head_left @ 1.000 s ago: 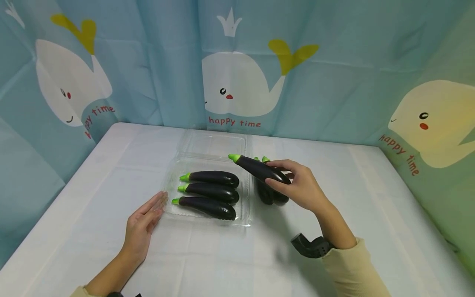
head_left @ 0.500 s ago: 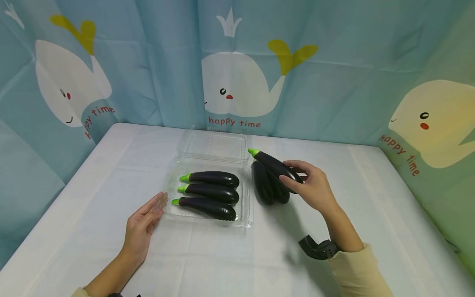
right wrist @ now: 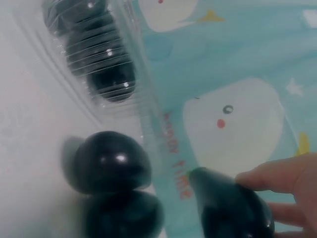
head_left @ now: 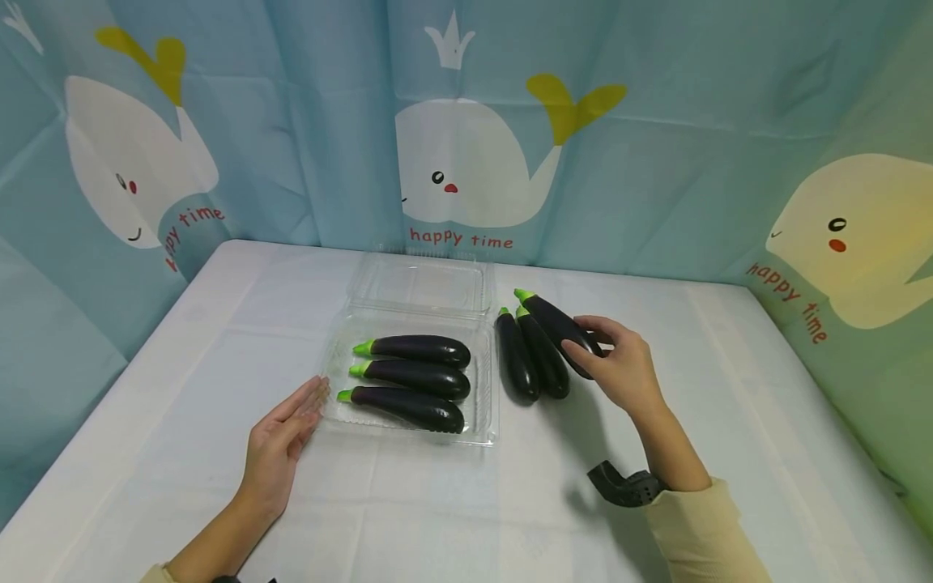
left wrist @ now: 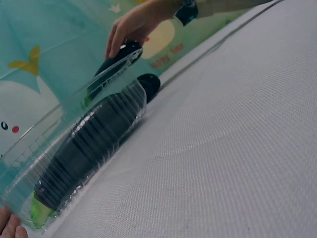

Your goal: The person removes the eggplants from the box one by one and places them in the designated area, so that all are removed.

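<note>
My right hand pinches a dark purple eggplant by its thick end, its green stem tip pointing back and left. Just left of it, two more eggplants lie side by side on the table. Three eggplants sit in a row inside a clear plastic clamshell box, stems to the left. Straight fingers of my left hand touch the box's left side. Through the ribbed wall in the left wrist view, the nearest boxed eggplant shows.
The box's clear lid lies folded back toward the curtain with its whale prints. A white cloth covers the table. A black wrist camera mount sits at my right wrist.
My right hand has carried the eggplant rightward, from near the box's edge to the right of the two eggplants on the table. My left hand stays in place.
</note>
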Available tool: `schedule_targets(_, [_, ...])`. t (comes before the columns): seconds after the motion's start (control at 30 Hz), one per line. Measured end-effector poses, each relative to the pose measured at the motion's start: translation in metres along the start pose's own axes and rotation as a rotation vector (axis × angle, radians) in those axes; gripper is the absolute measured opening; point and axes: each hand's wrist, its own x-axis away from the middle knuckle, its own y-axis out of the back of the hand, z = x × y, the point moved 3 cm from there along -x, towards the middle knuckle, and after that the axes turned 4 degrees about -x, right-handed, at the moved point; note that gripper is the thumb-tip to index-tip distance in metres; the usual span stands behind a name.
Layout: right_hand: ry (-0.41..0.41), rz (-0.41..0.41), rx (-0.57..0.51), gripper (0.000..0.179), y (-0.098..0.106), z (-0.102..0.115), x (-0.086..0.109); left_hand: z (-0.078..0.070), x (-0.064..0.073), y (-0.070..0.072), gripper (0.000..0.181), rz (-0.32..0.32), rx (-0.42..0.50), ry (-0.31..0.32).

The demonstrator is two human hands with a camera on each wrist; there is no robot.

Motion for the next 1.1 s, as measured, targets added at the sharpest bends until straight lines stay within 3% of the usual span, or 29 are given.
schedule_targets(0.37, [-0.115, -0.04, 0.023, 0.04, -0.004, -0.015, 0.004, 0.0, 0.001, 0.001, 0.043, 0.002, -0.008, 0.007])
schedule_targets(1.1, [-0.166, -0.091, 0.022, 0.041, -0.013, -0.041, 0.002, 0.001, 0.0, 0.001, 0.044, 0.001, 0.008, -0.009])
